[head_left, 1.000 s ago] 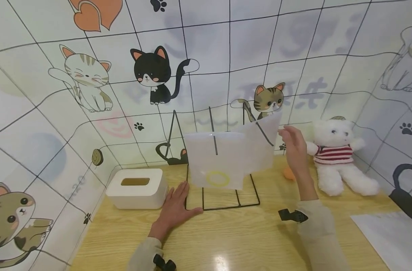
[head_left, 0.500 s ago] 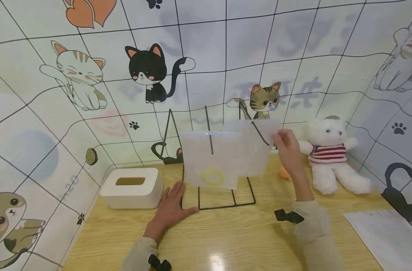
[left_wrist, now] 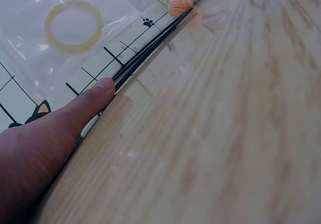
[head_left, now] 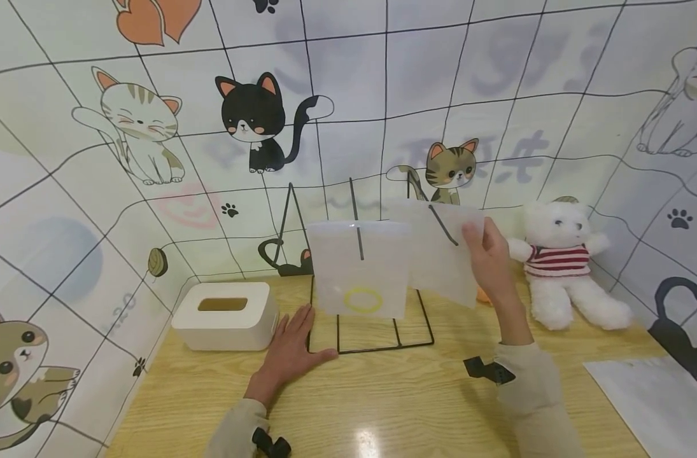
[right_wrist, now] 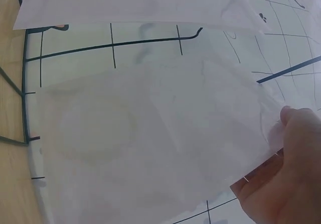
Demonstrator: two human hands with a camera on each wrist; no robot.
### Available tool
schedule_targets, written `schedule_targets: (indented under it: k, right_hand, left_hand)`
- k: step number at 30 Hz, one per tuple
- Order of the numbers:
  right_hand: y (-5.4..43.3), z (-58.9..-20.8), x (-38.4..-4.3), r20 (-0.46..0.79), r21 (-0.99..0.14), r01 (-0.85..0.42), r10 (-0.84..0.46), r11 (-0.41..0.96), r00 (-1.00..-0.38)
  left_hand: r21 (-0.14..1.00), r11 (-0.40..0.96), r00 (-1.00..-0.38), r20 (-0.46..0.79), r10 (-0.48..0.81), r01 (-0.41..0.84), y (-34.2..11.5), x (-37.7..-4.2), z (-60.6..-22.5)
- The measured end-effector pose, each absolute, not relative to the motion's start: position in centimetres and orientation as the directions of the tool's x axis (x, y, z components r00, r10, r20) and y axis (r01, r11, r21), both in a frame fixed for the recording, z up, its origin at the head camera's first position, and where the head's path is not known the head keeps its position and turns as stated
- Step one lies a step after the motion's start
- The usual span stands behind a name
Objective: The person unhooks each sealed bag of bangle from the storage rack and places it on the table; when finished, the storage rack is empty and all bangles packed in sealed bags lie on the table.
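A black wire rack (head_left: pixel 371 350) with upright prongs stands on the table. From one prong hangs a translucent zip bag (head_left: pixel 331 270) with a yellow ring (left_wrist: pixel 74 48) showing low on it. A second translucent bag (head_left: pixel 436 267) hangs to its right; in the right wrist view a faint pale ring shows through it. My right hand (head_left: pixel 493 264) pinches that second bag's right edge between thumb and fingers, near a slanting prong. My left hand (head_left: pixel 291 346) lies flat with fingers spread at the rack's left base, its thumb touching the front wire.
A white tissue box (head_left: pixel 225 318) stands left of my left hand. At right sits a white teddy bear (head_left: pixel 560 273) in a striped top. An orange thing (head_left: pixel 483 296) is partly hidden behind my right wrist. White paper (head_left: pixel 646 394) lies at the right front.
My right hand has gone from beside the second bag to pinching its right edge. That bag has swung round and shifted slightly right. My left hand stays at the rack base.
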State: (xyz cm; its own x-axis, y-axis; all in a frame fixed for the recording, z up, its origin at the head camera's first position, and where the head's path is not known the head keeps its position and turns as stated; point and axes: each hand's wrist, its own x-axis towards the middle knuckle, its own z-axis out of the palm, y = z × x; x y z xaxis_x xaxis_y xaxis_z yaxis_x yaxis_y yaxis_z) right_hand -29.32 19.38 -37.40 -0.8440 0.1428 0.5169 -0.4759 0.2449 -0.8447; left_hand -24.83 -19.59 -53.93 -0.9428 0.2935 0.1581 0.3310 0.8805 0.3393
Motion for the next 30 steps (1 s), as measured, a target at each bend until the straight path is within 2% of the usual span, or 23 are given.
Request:
schedule_targets:
  k: [8, 20, 30]
  right_hand:
    - [18.8, -36.7, -28.5, 0.608, -0.722, -0.485, 0.117, 0.493, -0.785]
    - [18.6, -36.4, -27.8, 0.669, -0.692, -0.539, 0.145, 0.481, -0.729]
    - [19.0, -35.6, -26.6, 0.67, -0.669, -0.516, 0.135, 0.535, -0.73]
  left_hand:
    - [0.334, 0.881, -0.941, 0.172, 0.292, 0.334, -19.6, -24.9, -54.0]
    - [0.327, 0.892, -0.95, 0.122, 0.288, 0.312, -19.6, -25.0, -54.2]
    - [0.35, 0.885, -0.952, 0.105, 0.287, 0.306, -19.7, -24.9, -54.0]
